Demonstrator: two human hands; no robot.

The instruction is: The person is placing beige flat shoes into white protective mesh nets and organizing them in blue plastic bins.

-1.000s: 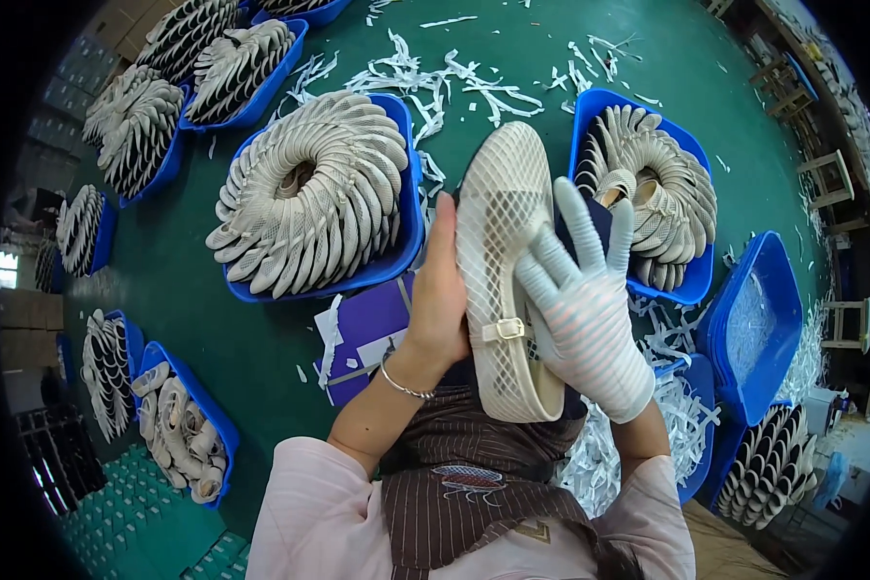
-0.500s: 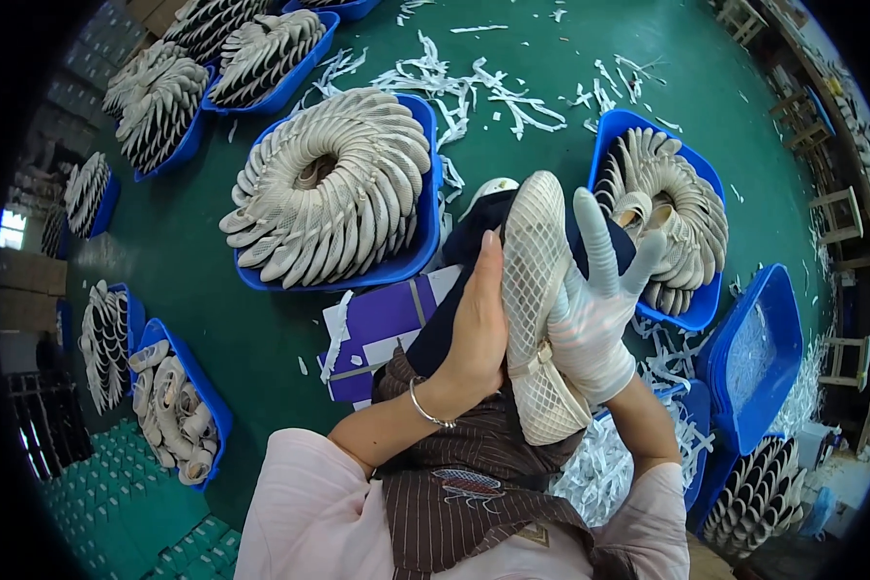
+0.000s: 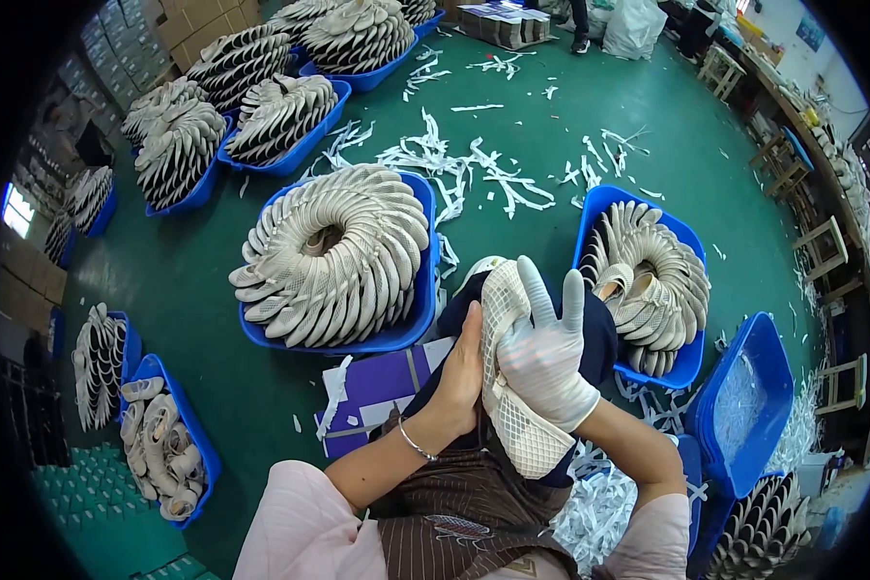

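Note:
A beige mesh shoe is held upright over my lap, its patterned sole side turned toward me. My bare left hand presses against its left edge, a thin bracelet on the wrist. My right hand, in a white glove, grips the shoe from the right, with two fingers sticking up above it. A dark blue cloth lies behind the shoe on my lap.
A blue tub packed with a ring of beige shoes sits front left; another blue tub stands at right. An empty blue bin is further right. White paper strips litter the green floor. Purple cardboard lies by my knees.
The shoe has been turned from lying flat with its sole up to standing on edge, drawn closer to my body. Both hands shifted with it.

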